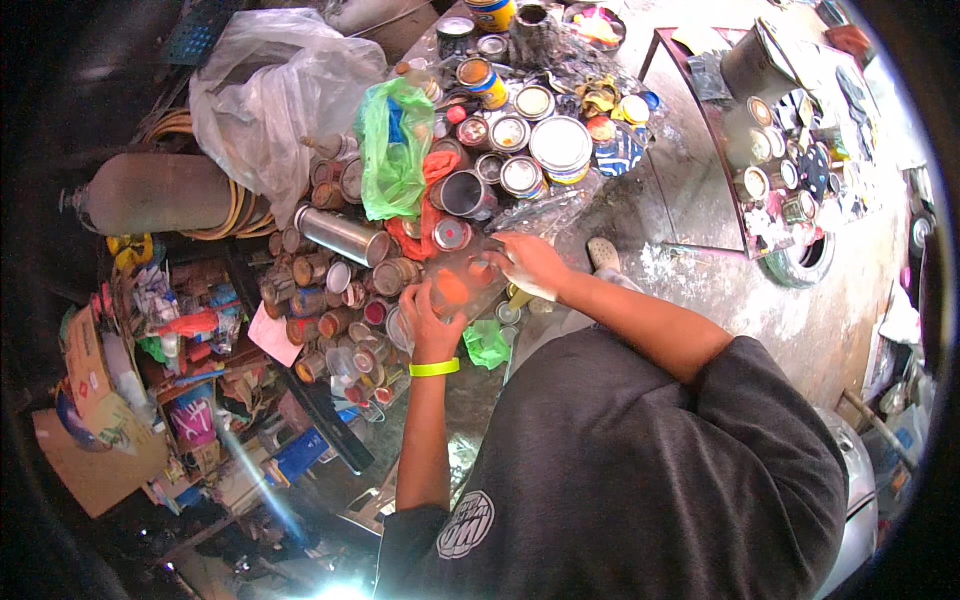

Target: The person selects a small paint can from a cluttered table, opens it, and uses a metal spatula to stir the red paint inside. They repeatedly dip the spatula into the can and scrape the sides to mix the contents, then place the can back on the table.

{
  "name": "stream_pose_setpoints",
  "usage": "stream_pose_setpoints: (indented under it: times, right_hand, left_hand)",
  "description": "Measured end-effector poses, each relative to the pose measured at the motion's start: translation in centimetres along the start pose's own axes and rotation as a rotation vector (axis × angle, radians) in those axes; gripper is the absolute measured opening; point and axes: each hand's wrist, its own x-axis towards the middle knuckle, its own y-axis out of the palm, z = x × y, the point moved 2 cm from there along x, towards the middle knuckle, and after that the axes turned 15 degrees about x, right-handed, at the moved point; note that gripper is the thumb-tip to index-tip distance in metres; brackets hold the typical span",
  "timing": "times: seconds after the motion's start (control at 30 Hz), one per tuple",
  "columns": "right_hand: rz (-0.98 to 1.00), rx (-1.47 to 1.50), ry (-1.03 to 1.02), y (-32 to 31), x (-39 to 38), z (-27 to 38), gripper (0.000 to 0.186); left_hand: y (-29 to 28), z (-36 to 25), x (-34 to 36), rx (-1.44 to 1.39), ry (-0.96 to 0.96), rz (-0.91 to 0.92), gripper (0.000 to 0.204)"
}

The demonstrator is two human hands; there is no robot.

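Note:
My left hand (430, 318), with a yellow band at the wrist, has its fingers curled at a hazy grey item with an orange round patch (452, 287), among the cans; what exactly it grips is unclear. My right hand (532, 262) reaches to the right side of that item, fingers bent, with something whitish under them that I cannot identify. Just beyond my hands stand a small lidded tin (451, 234), a dark open can (465, 197) and red plastic (408, 236). A crumpled green bag (486, 344) lies below them, right of my left wrist.
Paint cans (560, 150) crowd the bench, with a steel cylinder (330, 233) at left. A large clear bag (260, 100), grey tank (150, 195) and cluttered shelves (200, 420) fill the left. At right are a metal table (668, 140) with more cans and a tyre (800, 265).

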Motion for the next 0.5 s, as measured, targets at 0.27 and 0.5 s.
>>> stream_pose_setpoints:
  times: [0.27, 0.5]
  right_hand:
    - [0.046, 0.039, -0.032, -0.7, 0.5, 0.4, 0.031]
    - [0.068, 0.006, -0.006, -1.2, 0.2, 0.8, 0.032]
  left_hand:
    - [1.5, 0.0, 0.2, -0.012, -0.020, 0.022, 0.080]
    - [1.8, -0.2, 0.4, 0.017, 0.020, -0.001, 0.076]
